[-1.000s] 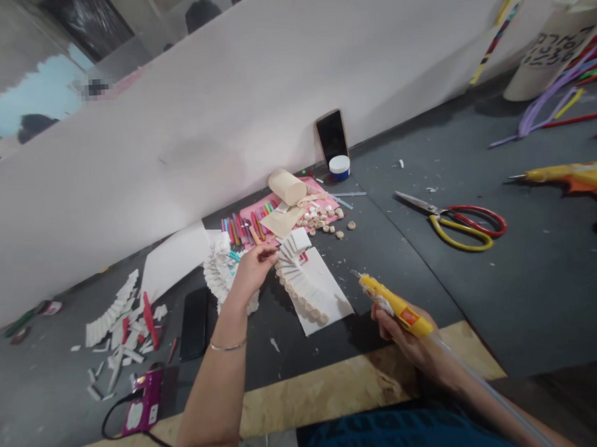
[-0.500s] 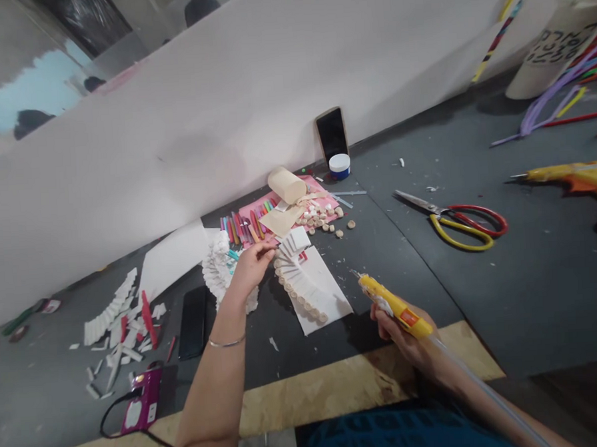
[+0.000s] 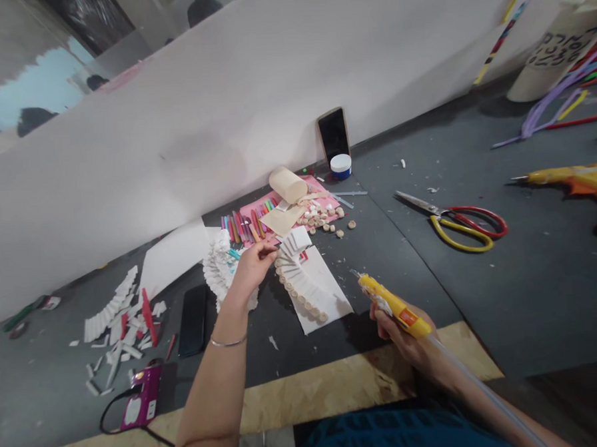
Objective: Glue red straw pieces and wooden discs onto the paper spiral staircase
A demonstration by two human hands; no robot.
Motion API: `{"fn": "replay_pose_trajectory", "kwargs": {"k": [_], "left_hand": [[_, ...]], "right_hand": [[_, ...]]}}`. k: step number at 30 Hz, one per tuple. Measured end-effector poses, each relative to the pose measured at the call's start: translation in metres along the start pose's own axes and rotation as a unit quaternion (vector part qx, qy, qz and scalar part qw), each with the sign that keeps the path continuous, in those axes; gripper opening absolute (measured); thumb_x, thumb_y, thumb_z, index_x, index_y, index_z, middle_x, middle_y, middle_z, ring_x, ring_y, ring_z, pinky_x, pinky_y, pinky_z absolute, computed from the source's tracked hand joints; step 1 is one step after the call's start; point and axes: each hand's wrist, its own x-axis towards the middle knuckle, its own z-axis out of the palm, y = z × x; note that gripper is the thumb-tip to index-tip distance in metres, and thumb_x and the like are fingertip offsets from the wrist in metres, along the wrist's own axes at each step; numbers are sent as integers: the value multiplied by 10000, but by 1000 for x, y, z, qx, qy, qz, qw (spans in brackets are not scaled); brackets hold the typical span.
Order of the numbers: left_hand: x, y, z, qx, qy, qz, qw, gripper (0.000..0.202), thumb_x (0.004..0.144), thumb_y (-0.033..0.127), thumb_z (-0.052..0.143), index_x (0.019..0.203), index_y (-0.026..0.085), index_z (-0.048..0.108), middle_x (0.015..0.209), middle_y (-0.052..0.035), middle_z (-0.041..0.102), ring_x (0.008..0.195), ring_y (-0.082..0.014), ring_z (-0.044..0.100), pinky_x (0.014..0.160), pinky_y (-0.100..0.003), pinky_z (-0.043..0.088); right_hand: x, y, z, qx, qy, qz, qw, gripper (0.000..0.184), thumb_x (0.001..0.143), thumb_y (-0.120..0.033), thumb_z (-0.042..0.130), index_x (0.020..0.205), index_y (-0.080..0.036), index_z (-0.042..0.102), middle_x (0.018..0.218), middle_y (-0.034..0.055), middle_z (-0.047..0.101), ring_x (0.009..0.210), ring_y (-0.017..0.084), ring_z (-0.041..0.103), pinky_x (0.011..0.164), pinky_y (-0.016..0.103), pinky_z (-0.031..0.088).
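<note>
My right hand (image 3: 407, 334) is wrapped round a yellow hot glue gun (image 3: 395, 305), its metal nozzle pointing up and left over the dark table. My left hand (image 3: 254, 262) has its fingers closed together at the upper left edge of a curved fan of white strips (image 3: 293, 267). Whatever those fingertips hold, if anything, is too small to make out. Small beige rolled discs (image 3: 302, 302) line the fan's left edge. Beneath the fan lies a white card (image 3: 327, 295) with a red mark. A ruffled white piece (image 3: 215, 268) is partly hidden behind my left hand.
Loose beige discs (image 3: 340, 233), coloured pens (image 3: 239, 228) and a beige roll (image 3: 287, 185) lie around a pink sheet (image 3: 253, 216). Scissors (image 3: 441, 213) and another glue gun (image 3: 576, 179) lie right. Left are a phone (image 3: 192, 320), white scraps (image 3: 120, 353) and a purple device (image 3: 141, 398) with a cable.
The view has shifted very slightly. My left fingers have curled a little at the fan's edge; the right hand and glue gun stay in place.
</note>
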Motion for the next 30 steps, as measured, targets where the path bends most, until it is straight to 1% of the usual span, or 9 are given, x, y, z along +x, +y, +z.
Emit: {"fn": "replay_pose_trajectory", "kwargs": {"k": [3, 7, 14, 16, 21, 23, 26, 28, 30], "left_hand": [[-1, 1, 1, 9, 1, -1, 1000, 97, 802, 230, 647, 871, 185, 699, 877, -59, 741, 814, -205, 672, 771, -330, 504], [-1, 3, 1, 18, 2, -8, 1000, 127, 816, 224, 619, 896, 177, 705, 879, -60, 745, 795, -202, 670, 768, -327, 507], [1, 2, 3, 32, 7, -6, 999, 137, 814, 199, 618, 904, 193, 721, 915, -51, 757, 838, -207, 681, 800, -330, 512], [1, 2, 3, 38, 13, -3, 999, 137, 810, 186, 620, 892, 196, 730, 916, -52, 757, 849, -212, 679, 805, -332, 510], [2, 3, 2, 42, 41, 3, 998, 180, 831, 174, 593, 945, 193, 731, 1007, -69, 747, 886, -205, 675, 832, -335, 509], [1, 3, 2, 41, 47, 4, 998, 144, 816, 178, 618, 909, 184, 728, 979, -72, 747, 881, -207, 675, 829, -334, 510], [1, 3, 3, 38, 47, 6, 998, 86, 786, 184, 658, 845, 184, 722, 902, -60, 748, 845, -208, 677, 799, -327, 514], [0, 3, 4, 33, 44, 6, 998, 76, 778, 177, 663, 828, 188, 719, 863, -50, 749, 812, -202, 679, 778, -321, 519], [1, 2, 6, 28, 43, 5, 999, 71, 773, 172, 664, 817, 187, 717, 844, -47, 751, 796, -199, 681, 775, -321, 523]], "right_hand": [[0, -1, 1, -2, -2, 11, 1000, 300, 848, -473, 611, 712, -211, 562, 588, 5, 567, 511, 151, 551, 474, 263, 436], [0, 0, 2, 5, 7, 2, 1000, 310, 852, -472, 607, 688, -214, 557, 588, 6, 566, 508, 146, 542, 480, 262, 431], [1, 1, 2, 18, 4, 8, 1000, 281, 835, -471, 631, 735, -212, 587, 577, -5, 557, 504, 140, 537, 479, 252, 432], [1, 2, 2, 31, 5, 7, 999, 276, 832, -468, 639, 742, -213, 586, 588, -6, 558, 505, 136, 529, 483, 252, 431], [0, 4, 3, 55, 2, 17, 998, 271, 828, -470, 642, 754, -215, 587, 590, -9, 547, 508, 136, 518, 478, 254, 425], [1, 5, 4, 54, 10, 17, 998, 274, 819, -474, 650, 756, -214, 588, 589, -8, 549, 502, 136, 519, 473, 256, 422], [2, 8, 3, 39, 2, 12, 999, 276, 818, -468, 653, 741, -211, 590, 572, -8, 554, 491, 135, 521, 481, 259, 424], [2, 9, 3, 39, -5, 11, 999, 273, 823, -466, 651, 748, -210, 594, 568, -9, 556, 492, 136, 525, 487, 260, 428], [2, 10, 3, 49, 3, 13, 999, 281, 820, -478, 653, 757, -211, 590, 569, -10, 555, 489, 137, 525, 479, 260, 427]]}}
